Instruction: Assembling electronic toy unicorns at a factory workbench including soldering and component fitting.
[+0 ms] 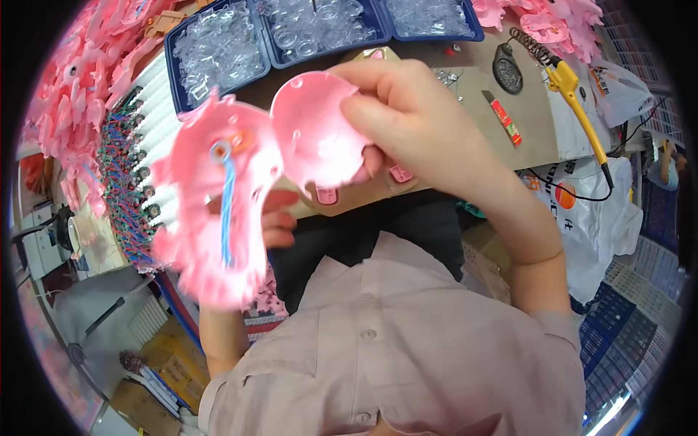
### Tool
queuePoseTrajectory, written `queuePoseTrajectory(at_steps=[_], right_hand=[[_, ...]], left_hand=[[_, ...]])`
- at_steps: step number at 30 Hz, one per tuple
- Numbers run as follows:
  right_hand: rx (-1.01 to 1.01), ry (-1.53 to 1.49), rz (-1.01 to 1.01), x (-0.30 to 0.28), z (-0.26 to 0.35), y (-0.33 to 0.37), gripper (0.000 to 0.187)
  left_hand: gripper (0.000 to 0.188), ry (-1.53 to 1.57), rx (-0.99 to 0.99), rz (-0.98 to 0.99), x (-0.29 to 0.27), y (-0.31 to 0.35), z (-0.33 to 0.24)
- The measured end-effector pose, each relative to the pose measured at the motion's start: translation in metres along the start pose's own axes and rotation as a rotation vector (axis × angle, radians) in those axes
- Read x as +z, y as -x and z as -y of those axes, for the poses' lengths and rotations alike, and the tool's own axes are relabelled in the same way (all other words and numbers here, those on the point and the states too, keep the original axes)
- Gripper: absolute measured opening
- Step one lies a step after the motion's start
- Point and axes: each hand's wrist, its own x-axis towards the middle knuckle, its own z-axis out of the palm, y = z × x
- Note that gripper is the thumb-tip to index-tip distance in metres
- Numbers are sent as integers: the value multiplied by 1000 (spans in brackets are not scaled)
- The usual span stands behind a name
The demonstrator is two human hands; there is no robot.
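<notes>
My left hand point(280, 224) is mostly hidden behind a large pink plastic toy shell half point(190, 156), gripping it with the hollow inside facing up. Blue wires point(229, 211) run down inside this shell from a small round metal-rimmed part point(220, 151). My right hand point(414, 116) pinches the edge of a smaller, rounded pink shell piece point(313, 138), thumb on the inside. The two pink pieces meet or overlap at their neighbouring edges; whether they are joined I cannot tell. The lower end of the large shell is blurred and glaring.
Blue bins point(331, 54) of clear plastic parts line the back. Pink shells point(80, 94) are heaped at left beside bundled coloured wires point(123, 174). At right lie a red cutter knife point(507, 122), a dark oval dish point(507, 70) and a yellow-handled soldering iron point(582, 120) with cord.
</notes>
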Motion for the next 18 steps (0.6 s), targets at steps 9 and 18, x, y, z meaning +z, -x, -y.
queuePoseTrajectory(at_steps=[9, 18], right_hand=[[-865, 1152, -236, -25, -55, 39, 25], [-982, 1399, 109, -14, -69, 36, 23]], left_hand=[[99, -371, 100, 167, 44, -8, -21], [54, -551, 319, -254, 43, -23, 9]])
